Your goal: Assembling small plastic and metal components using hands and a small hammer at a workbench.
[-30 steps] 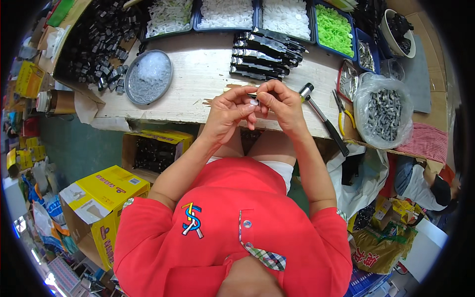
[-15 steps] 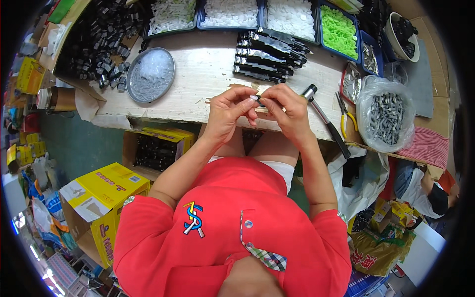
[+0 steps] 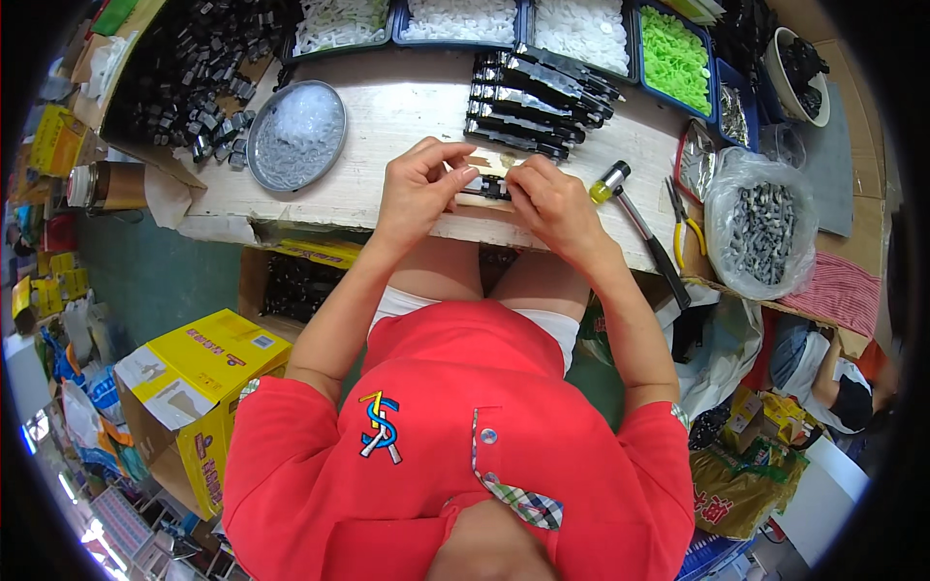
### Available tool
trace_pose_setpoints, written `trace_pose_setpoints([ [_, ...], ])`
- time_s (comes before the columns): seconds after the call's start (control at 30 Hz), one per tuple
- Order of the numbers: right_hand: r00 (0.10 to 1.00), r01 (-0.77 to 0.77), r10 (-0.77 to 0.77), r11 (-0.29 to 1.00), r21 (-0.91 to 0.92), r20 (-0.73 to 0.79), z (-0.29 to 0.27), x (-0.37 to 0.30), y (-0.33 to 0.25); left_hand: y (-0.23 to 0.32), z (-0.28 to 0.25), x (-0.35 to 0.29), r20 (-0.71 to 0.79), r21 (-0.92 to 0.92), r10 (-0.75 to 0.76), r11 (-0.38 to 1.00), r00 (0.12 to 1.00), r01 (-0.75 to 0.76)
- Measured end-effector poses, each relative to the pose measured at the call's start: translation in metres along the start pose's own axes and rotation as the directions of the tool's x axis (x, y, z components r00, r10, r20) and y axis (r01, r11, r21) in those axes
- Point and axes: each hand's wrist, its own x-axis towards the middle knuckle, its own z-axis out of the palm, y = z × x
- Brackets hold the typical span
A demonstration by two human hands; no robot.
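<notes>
A small black slotted part [image 3: 493,187] lies between my hands near the table's front edge. My right hand [image 3: 554,201] pinches its right end between thumb and fingers. Beside the part's left end, my left hand [image 3: 417,192] has thumb and forefinger pressed together; whatever they hold is too small or hidden to name. Just beyond my hands is a row of long black metal-and-plastic pieces [image 3: 542,99]. A hammer [image 3: 647,232] with a black grip rests right of my right hand.
Left on the table stands a round dish [image 3: 336,160] of clear, jelly-like stuff, beside a heap of black parts [image 3: 208,87]. Trays of white pieces [image 3: 581,34] and green pieces [image 3: 673,63] line the back. Yellow-handled pliers [image 3: 694,242] and a bag of metal parts [image 3: 760,228] lie right.
My hands have moved apart, the left one leftward. The small white piece seen at my fingertips no longer shows, and more of the black part is visible between my hands.
</notes>
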Motion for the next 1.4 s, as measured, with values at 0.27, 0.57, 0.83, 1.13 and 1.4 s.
trace_pose_setpoints([
  [0.27, 0.995, 0.006, 0.007, 0.991, -0.136, 0.098, 0.015, 0.003, 0.004, -0.013, 0.000, 0.007, 0.055, 0.198, 0.036, 0.979, 0.998, -0.047],
  [0.57, 0.998, -0.011, 0.015, 0.998, -0.065, 0.054, 0.008, 0.005, 0.007, 0.000, 0.008, 0.027, 0.250, 0.678, 0.134, 0.683, 0.959, -0.272],
  [0.83, 0.953, -0.199, 0.240, 0.956, 0.214, -0.186, -0.045, -0.019, 0.018, 0.032, -0.002, 0.073, 0.382, 0.538, -0.095, 0.832, 0.919, -0.137],
  [1.13, 0.960, -0.180, 0.215, 0.965, 0.191, -0.179, -0.052, -0.027, 0.021, 0.070, 0.080, 0.233, 0.624, 0.778, 0.060, 0.046, 0.779, -0.627],
  [1.4, 0.947, -0.204, 0.239, 0.963, 0.176, -0.213, -0.059, -0.039, 0.029, 0.056, 0.070, 0.251, 0.696, 0.690, 0.163, 0.122, 0.700, -0.714],
])
